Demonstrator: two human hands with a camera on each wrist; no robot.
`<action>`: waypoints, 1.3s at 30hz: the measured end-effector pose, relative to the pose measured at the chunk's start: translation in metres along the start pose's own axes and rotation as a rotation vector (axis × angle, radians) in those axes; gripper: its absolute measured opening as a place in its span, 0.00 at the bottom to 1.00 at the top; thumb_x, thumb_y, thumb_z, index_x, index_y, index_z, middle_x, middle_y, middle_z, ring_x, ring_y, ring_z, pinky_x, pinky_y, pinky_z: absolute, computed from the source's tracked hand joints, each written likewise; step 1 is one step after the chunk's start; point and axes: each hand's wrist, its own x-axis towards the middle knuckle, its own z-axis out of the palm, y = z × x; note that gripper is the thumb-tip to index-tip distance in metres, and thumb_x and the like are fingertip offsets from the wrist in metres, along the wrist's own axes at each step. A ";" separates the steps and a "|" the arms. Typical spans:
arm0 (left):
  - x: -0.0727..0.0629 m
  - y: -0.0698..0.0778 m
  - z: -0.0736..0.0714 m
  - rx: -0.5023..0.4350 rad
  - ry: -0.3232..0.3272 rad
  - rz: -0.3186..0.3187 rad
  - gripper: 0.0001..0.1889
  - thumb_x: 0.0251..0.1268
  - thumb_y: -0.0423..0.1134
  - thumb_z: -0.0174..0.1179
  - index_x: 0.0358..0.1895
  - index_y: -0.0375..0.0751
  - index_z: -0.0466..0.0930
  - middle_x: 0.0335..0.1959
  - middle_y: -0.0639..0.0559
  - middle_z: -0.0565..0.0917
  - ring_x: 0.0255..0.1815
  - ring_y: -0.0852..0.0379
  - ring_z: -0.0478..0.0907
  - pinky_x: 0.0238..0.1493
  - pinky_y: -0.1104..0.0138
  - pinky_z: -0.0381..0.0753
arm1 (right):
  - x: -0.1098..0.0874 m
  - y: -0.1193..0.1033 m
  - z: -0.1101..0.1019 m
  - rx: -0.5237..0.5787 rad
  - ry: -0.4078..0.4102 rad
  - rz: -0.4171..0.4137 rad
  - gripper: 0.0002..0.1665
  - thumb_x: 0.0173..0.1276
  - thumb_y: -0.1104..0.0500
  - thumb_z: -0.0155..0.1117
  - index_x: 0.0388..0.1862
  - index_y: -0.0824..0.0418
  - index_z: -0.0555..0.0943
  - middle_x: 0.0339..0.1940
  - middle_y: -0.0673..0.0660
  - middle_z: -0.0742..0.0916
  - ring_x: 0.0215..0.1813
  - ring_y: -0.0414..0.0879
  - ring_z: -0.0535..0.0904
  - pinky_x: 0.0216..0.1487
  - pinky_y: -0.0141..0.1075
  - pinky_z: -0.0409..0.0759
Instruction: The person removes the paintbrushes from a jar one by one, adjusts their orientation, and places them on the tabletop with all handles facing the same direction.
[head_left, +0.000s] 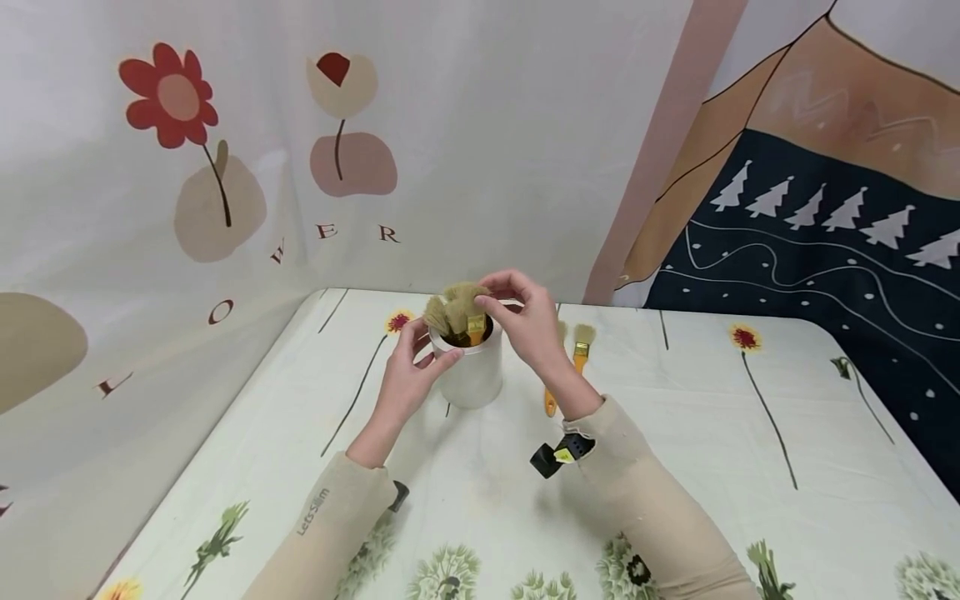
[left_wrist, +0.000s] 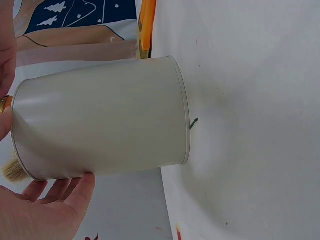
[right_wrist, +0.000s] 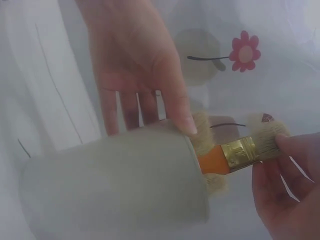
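Note:
A whitish cylindrical can (head_left: 471, 379) stands upright on the table, with several paintbrushes in it, bristles up. My left hand (head_left: 405, 379) holds the can near its rim, thumb at the near side and fingers round the left side. With thumb and fingers, my right hand (head_left: 527, 321) pinches the pale bristles of one paintbrush (right_wrist: 240, 154). This brush has a gold ferrule and an orange handle, whose lower part is hidden inside the can. Other bristle heads (head_left: 437, 317) show beside it at the opening.
Right of the can, behind my right wrist, a paintbrush (head_left: 582, 350) lies on the table; a second orange handle (head_left: 551, 404) shows beside it, partly covered. The flower-printed tablecloth (head_left: 697, 433) meets a printed curtain (head_left: 510, 150) at the back.

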 end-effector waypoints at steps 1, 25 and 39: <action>0.000 0.000 0.000 0.001 0.000 -0.001 0.38 0.66 0.44 0.67 0.74 0.41 0.57 0.74 0.42 0.65 0.77 0.42 0.63 0.75 0.46 0.67 | 0.000 -0.001 -0.001 0.002 0.013 -0.008 0.10 0.68 0.63 0.67 0.47 0.66 0.83 0.46 0.63 0.87 0.48 0.52 0.84 0.50 0.38 0.87; 0.003 0.000 0.000 0.003 -0.004 -0.021 0.39 0.65 0.44 0.67 0.74 0.41 0.57 0.75 0.41 0.65 0.77 0.42 0.63 0.76 0.48 0.67 | 0.004 -0.028 -0.046 0.117 0.290 -0.192 0.13 0.67 0.68 0.67 0.48 0.72 0.79 0.37 0.38 0.84 0.42 0.36 0.84 0.47 0.28 0.87; 0.002 0.000 -0.001 -0.009 -0.006 -0.012 0.38 0.66 0.43 0.67 0.74 0.40 0.57 0.75 0.40 0.65 0.77 0.43 0.62 0.75 0.47 0.67 | 0.000 -0.024 -0.076 0.105 0.346 -0.180 0.12 0.66 0.68 0.68 0.48 0.67 0.81 0.40 0.46 0.85 0.42 0.38 0.85 0.46 0.28 0.87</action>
